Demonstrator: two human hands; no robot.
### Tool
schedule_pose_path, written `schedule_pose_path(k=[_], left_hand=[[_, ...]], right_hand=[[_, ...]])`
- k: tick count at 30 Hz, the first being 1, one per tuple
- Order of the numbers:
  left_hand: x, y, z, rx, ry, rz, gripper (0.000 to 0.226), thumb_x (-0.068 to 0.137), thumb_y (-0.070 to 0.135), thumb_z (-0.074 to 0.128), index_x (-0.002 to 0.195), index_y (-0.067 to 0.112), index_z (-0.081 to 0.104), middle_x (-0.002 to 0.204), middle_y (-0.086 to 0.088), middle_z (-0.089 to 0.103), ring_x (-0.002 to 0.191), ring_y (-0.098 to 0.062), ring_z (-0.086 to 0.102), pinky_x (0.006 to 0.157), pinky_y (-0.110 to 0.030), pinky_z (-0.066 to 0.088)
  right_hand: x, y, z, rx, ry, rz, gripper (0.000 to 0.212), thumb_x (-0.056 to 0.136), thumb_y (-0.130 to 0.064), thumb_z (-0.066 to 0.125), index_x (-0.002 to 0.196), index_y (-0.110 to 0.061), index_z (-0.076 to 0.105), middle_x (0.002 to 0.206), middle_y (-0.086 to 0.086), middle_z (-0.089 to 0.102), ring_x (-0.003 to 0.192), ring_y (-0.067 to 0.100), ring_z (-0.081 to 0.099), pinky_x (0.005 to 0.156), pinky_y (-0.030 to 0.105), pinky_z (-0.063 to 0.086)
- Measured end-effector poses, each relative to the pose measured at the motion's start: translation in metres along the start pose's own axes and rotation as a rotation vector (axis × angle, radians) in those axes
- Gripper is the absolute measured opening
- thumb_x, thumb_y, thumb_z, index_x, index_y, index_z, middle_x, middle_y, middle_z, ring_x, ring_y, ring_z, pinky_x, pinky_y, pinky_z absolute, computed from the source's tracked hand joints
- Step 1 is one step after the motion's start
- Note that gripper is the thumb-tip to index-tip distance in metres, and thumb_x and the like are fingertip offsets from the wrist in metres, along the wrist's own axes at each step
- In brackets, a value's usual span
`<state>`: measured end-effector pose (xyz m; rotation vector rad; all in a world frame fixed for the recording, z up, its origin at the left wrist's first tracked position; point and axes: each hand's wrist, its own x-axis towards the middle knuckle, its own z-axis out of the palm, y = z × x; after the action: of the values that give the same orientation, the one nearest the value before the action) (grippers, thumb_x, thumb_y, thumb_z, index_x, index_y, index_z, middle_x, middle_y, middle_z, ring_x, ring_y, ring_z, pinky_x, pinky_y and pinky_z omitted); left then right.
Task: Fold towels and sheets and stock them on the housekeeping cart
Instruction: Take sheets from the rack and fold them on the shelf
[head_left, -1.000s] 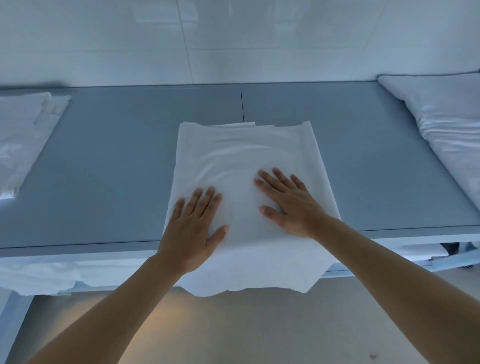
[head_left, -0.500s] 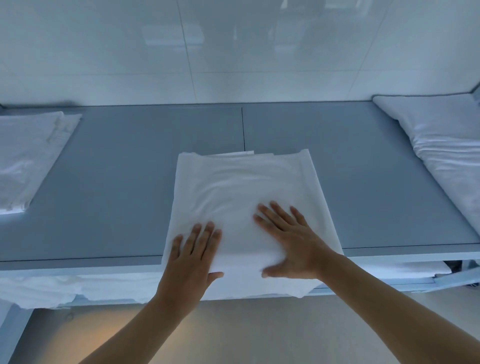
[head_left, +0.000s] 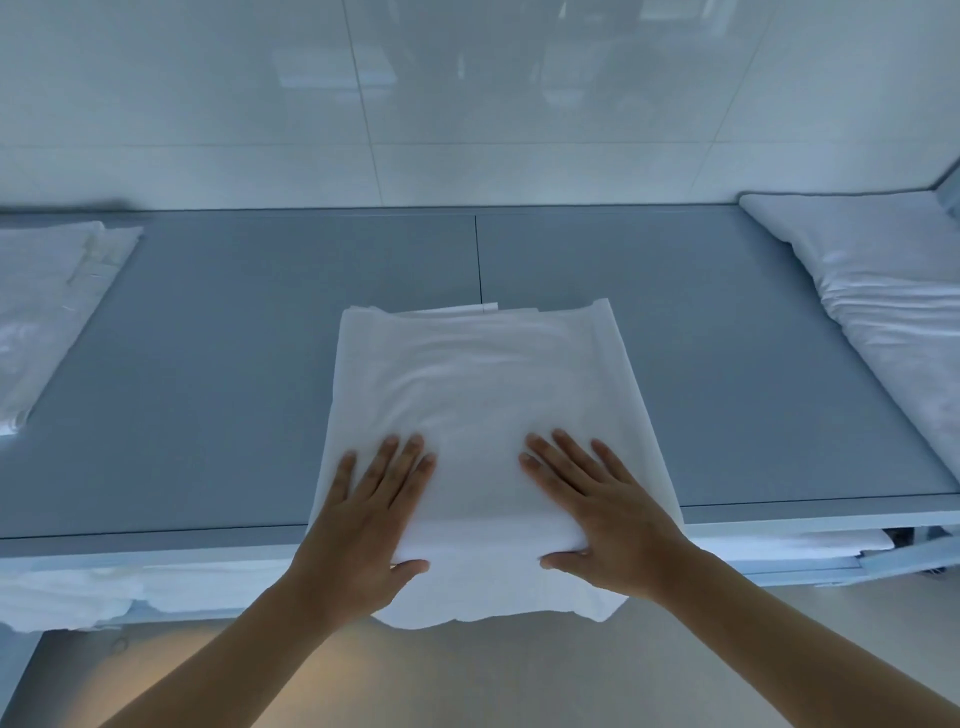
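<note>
The surface (head_left: 260, 374) is a long grey top set against a glossy tiled wall (head_left: 467, 104), with a seam running from the wall toward the sheet.

The sheet (head_left: 478, 395), white and already folded into a rectangle of several layers, lies at the middle of the surface's near edge. Its far end rests flat on the grey top; its near end overhangs the edge and hangs toward the floor. This placement appears deliberate: the hanging part is free to be taken up for a further fold.

Well to the right of the sheet, a long white bundle (head_left: 872, 291) lies along the surface's end (probably linen awaiting folding; its kind cannot be told). Well to the left of the sheet, a flat folded white piece (head_left: 47, 312) lies on the surface. More white cloth (head_left: 67, 592) shows on a level below the surface, left of the sheet.

The left hand (head_left: 358, 525) lies flat on the sheet's near left part, fingers straight, thumb over the edge fold, grasping nothing. The right hand (head_left: 608, 514) mirrors it on the near right part, likewise released and pressing. Judged purpose: pinning the layers and smoothing them at the edge.

No cart is in view.
</note>
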<state>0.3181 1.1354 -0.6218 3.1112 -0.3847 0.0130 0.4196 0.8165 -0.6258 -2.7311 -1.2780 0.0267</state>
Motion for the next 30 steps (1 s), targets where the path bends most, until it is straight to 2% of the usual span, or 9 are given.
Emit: schedule_pose_path(k=[7, 12, 14, 18, 20, 22, 24, 26, 30], left_hand=[[-0.003, 0.008, -0.008, 0.078, 0.051, 0.013, 0.120, 0.062, 0.062, 0.089, 0.156, 0.007, 0.040, 0.167, -0.015, 0.028, 0.151, -0.038, 0.032, 0.109, -0.066, 0.041], [-0.014, 0.016, -0.012, 0.183, 0.023, 0.035, 0.116, 0.041, 0.036, 0.103, 0.143, 0.004, 0.058, 0.153, -0.019, 0.050, 0.135, -0.041, 0.054, 0.095, -0.063, 0.053], [-0.019, 0.016, -0.017, 0.190, 0.038, 0.044, 0.107, 0.037, 0.024, 0.102, 0.135, 0.005, 0.066, 0.145, -0.017, 0.058, 0.127, -0.037, 0.062, 0.089, -0.058, 0.058], [-0.018, 0.008, -0.051, 0.140, 0.017, 0.056, 0.098, 0.023, 0.020, 0.105, 0.117, 0.011, 0.078, 0.125, -0.010, 0.073, 0.103, -0.028, 0.076, 0.072, -0.041, 0.064], [-0.007, 0.001, -0.080, 0.078, 0.058, 0.024, 0.091, 0.024, 0.014, 0.103, 0.112, 0.012, 0.079, 0.118, -0.007, 0.076, 0.094, -0.025, 0.078, 0.065, -0.035, 0.063], [0.013, -0.011, -0.117, 0.031, 0.089, -0.020, 0.084, 0.031, 0.009, 0.101, 0.112, 0.011, 0.078, 0.112, -0.005, 0.078, 0.089, -0.024, 0.078, 0.060, -0.034, 0.062], [0.040, -0.025, -0.159, -0.007, 0.127, -0.093, 0.075, 0.050, 0.008, 0.097, 0.122, 0.013, 0.074, 0.116, -0.004, 0.076, 0.096, -0.025, 0.076, 0.068, -0.036, 0.063], [0.067, -0.038, -0.205, -0.017, 0.213, -0.168, 0.065, 0.073, 0.011, 0.085, 0.135, 0.017, 0.066, 0.130, -0.003, 0.071, 0.113, -0.028, 0.071, 0.086, -0.041, 0.059], [0.097, -0.055, -0.288, 0.076, 0.495, -0.173, 0.065, 0.073, 0.003, 0.078, 0.136, 0.015, 0.064, 0.131, -0.009, 0.069, 0.116, -0.033, 0.067, 0.095, -0.045, 0.054]], right_hand=[[-0.006, -0.009, -0.004, -0.093, 0.041, -0.033, 0.104, 0.090, -0.068, 0.060, 0.165, -0.019, 0.009, 0.173, 0.000, 0.001, 0.159, 0.026, 0.007, 0.121, 0.056, 0.031], [-0.012, -0.023, -0.009, -0.187, 0.054, -0.066, 0.112, 0.067, -0.049, 0.091, 0.158, -0.012, 0.038, 0.167, 0.008, 0.029, 0.150, 0.033, 0.036, 0.109, 0.055, 0.047], [-0.015, -0.029, -0.017, -0.197, 0.039, -0.060, 0.111, 0.052, -0.042, 0.099, 0.149, -0.012, 0.053, 0.160, 0.007, 0.044, 0.141, 0.030, 0.050, 0.101, 0.049, 0.054], [-0.010, -0.035, -0.042, -0.163, 0.063, -0.037, 0.100, 0.032, -0.030, 0.105, 0.126, -0.013, 0.073, 0.133, 0.005, 0.070, 0.109, 0.022, 0.073, 0.072, 0.031, 0.063], [0.004, -0.034, -0.069, -0.131, 0.083, 0.022, 0.092, 0.034, -0.023, 0.103, 0.121, -0.013, 0.074, 0.122, 0.003, 0.074, 0.092, 0.022, 0.077, 0.055, 0.032, 0.061], [0.030, -0.029, -0.106, -0.134, 0.075, 0.096, 0.079, 0.051, -0.022, 0.098, 0.124, -0.016, 0.069, 0.117, -0.001, 0.073, 0.082, 0.025, 0.075, 0.049, 0.036, 0.058], [0.063, -0.022, -0.150, -0.201, 0.114, 0.165, 0.064, 0.075, -0.029, 0.086, 0.134, -0.023, 0.060, 0.123, -0.004, 0.069, 0.089, 0.027, 0.074, 0.060, 0.038, 0.058], [0.094, -0.015, -0.195, -0.274, 0.209, 0.189, 0.057, 0.087, -0.033, 0.076, 0.139, -0.027, 0.053, 0.127, -0.004, 0.067, 0.098, 0.028, 0.072, 0.070, 0.038, 0.056], [0.129, -0.008, -0.283, -0.296, 0.547, 0.151, 0.065, 0.071, -0.012, 0.083, 0.133, -0.017, 0.062, 0.121, 0.003, 0.071, 0.095, 0.032, 0.071, 0.070, 0.039, 0.058]])
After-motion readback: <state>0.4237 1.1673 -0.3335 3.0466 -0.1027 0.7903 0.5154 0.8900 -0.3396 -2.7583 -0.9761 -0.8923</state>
